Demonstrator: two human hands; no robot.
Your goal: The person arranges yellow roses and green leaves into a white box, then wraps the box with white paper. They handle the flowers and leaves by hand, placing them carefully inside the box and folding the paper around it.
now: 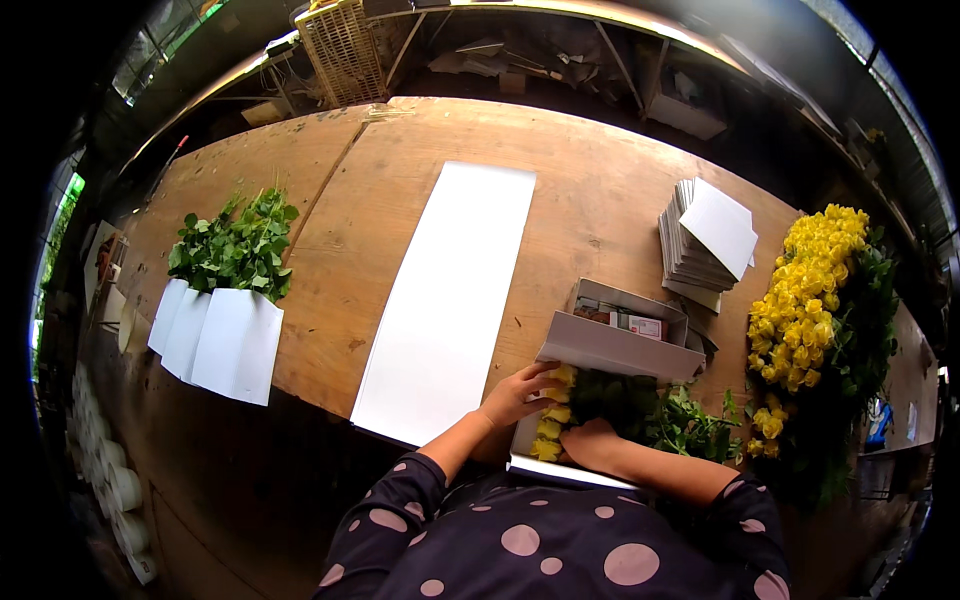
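An open white box (522, 462) at the near right table edge holds a row of yellow roses (545, 449) with green stems and leaves (688, 428). My left hand (518, 398) is at its left end, fingers stretched apart and touching the upper rose heads. My right hand (592, 440) is curled just right of the blooms, among the stems; whatever its fingers hold is hidden. Just behind stands a cardboard box (625, 350) with small packets (636, 324) inside. A long white sheet (440, 300) lies to the left of my hands.
Wooden table (590, 160) bears wrapped leafy bundles (238, 345) at left, stacked cards (716, 220) at back right, a heap of yellow roses (805, 320) at right. Behind are a shelf (542, 17) and wicker crate (338, 45). White cylindrical items (125, 490) line the lower left.
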